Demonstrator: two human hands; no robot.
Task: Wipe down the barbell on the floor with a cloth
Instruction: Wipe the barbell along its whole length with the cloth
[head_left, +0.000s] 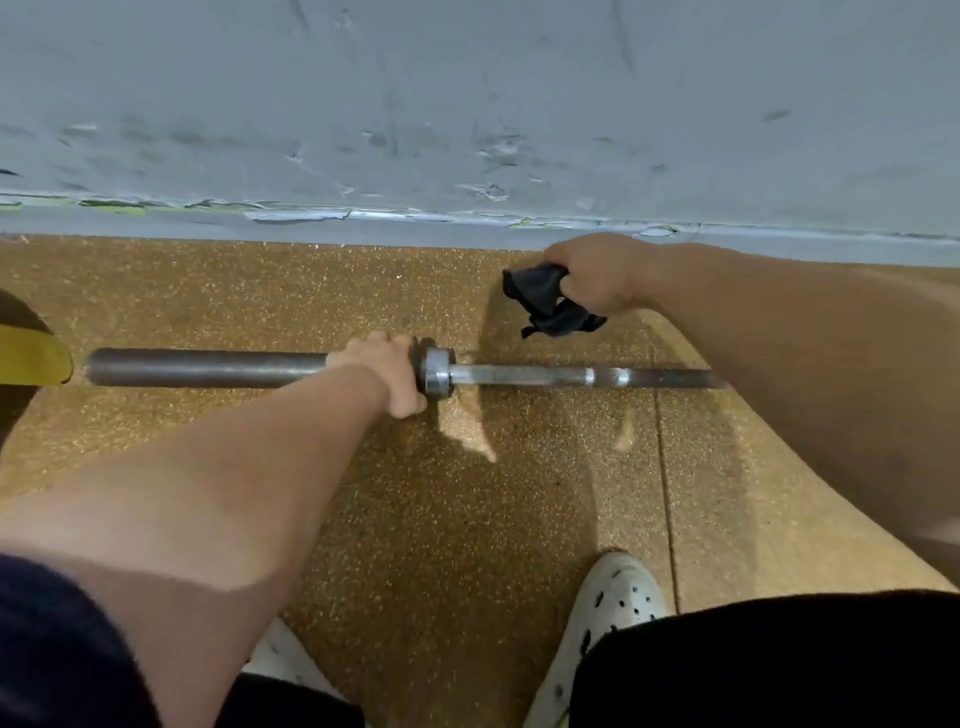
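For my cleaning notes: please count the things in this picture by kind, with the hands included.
barbell: 1
cloth: 1
hands, left hand and right hand: 2
white shoes: 2
yellow object: 1
Total: 7

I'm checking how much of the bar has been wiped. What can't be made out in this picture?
Head view:
Barbell: its right stretch vanishes behind the right forearm; that end is unseen.
Sleeve beside the collar: covered by the left hand.
Cloth: partly buried in the right hand.
Yellow object: cut off by the left edge.
Dirt or wiped patches on the bar: too blurred to tell.
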